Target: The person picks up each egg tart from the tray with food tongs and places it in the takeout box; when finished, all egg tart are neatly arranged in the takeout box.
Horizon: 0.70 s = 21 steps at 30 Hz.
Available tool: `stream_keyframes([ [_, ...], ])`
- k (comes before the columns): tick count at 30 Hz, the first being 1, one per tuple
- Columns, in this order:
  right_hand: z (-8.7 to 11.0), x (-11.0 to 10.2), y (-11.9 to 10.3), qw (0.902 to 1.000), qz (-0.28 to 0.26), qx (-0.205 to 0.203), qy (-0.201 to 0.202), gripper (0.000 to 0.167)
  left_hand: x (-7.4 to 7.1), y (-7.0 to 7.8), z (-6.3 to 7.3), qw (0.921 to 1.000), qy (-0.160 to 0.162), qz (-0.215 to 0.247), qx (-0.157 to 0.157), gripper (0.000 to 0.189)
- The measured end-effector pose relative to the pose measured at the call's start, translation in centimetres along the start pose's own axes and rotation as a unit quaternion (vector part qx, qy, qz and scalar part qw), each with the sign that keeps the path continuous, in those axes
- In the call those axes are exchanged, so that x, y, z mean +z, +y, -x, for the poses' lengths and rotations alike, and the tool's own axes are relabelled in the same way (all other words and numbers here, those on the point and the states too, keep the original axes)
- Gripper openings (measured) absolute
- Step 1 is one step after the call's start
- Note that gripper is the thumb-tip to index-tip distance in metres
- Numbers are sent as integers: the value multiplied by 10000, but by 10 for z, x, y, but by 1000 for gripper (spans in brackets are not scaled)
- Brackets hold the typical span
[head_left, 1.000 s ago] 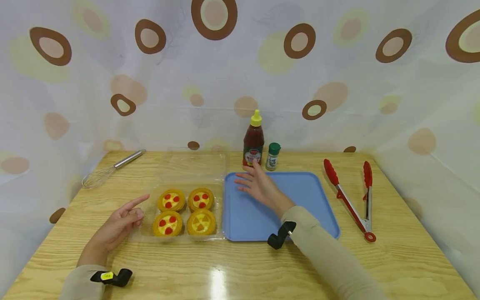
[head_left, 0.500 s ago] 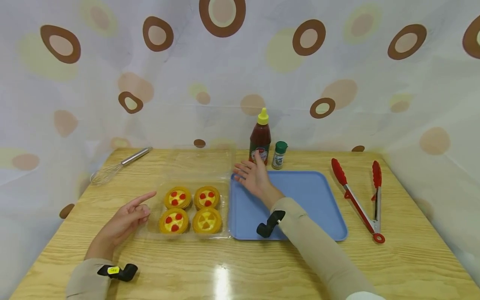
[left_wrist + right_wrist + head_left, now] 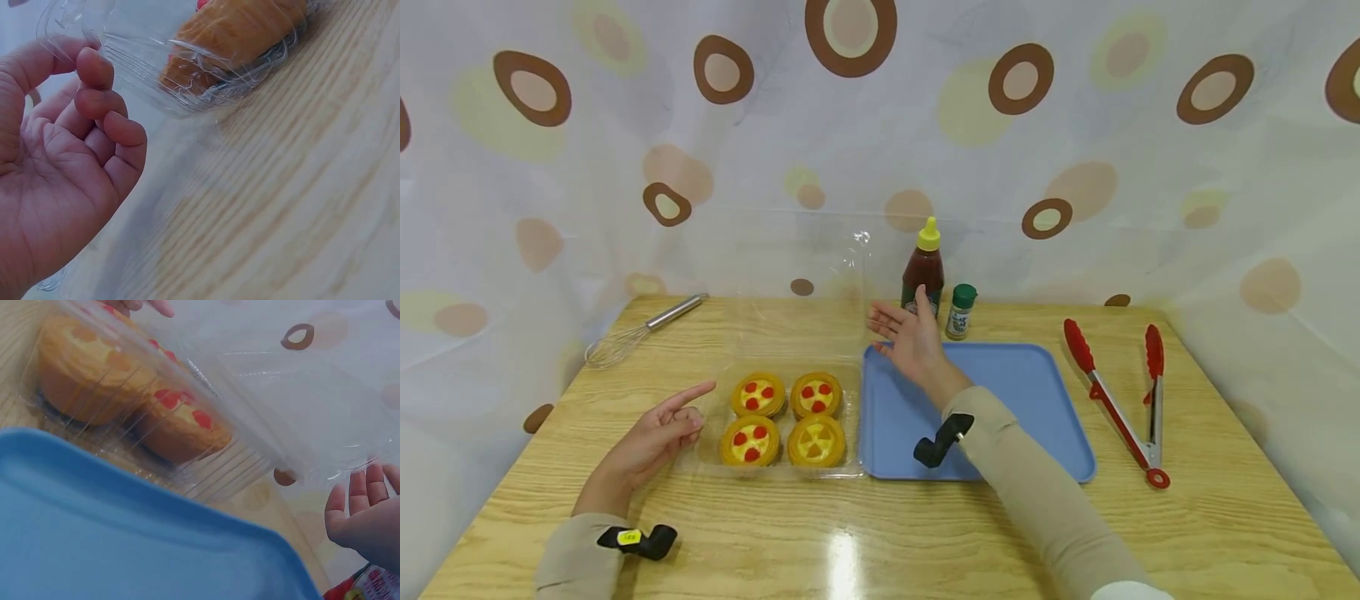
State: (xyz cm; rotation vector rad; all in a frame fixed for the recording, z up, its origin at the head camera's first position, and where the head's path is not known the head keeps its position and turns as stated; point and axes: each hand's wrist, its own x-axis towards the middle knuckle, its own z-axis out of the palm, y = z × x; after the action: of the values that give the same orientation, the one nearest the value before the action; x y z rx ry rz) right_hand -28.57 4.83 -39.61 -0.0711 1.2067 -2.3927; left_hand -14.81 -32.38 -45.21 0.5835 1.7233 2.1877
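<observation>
Between the hands stands a clear plastic clamshell container (image 3: 857,467), its hinged lid (image 3: 312,409) tilted up at the back. Several egg tarts (image 3: 817,442) sit inside, most topped with red pieces and one with yellow wedges. The left hand (image 3: 651,442) is beside the container's left side, index finger stretched forward. Close up in the left wrist view, its digits reach the plastic rim (image 3: 169,103), the lower fingers loosely bent. The right hand (image 3: 912,346) reaches over the blue tray (image 3: 1000,400); its fairly straight fingertips (image 3: 374,470) meet the lid's edge, palm facing left.
Behind the right hand stand a red sauce bottle (image 3: 928,237) with a yellow nozzle and a green-capped seasoning jar (image 3: 960,312). A whisk (image 3: 643,332) lies at the back left. Red-tipped tongs (image 3: 1120,417) lie spread on the right. A patterned curtain (image 3: 970,183) closes the back.
The lid has swung up from lying back near the table to standing tilted. The right hand has risen slightly with it. The left hand keeps its place beside the container.
</observation>
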Motion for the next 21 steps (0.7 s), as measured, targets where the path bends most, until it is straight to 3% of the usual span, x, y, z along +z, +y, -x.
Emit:
stream_keyframes([
  [8, 12, 17, -11, 9967, 521, -591, -183, 73, 2, 3, 0, 9999, -6, -140, -25, 52],
  [13, 23, 24, -14, 9889, 1084, -1010, -145, 62, 2, 4, 0, 9998, -15, -196, -48, 53],
  [17, 38, 27, -12, 9751, 1889, -1158, -107, 58, 3, 6, 1, 9995, 2, -238, -190, 54],
  [21, 56, 30, -4, 9527, 2781, -1219, 92, 53, 6, 11, 5, 9989, -46, -345, -306, 51],
])
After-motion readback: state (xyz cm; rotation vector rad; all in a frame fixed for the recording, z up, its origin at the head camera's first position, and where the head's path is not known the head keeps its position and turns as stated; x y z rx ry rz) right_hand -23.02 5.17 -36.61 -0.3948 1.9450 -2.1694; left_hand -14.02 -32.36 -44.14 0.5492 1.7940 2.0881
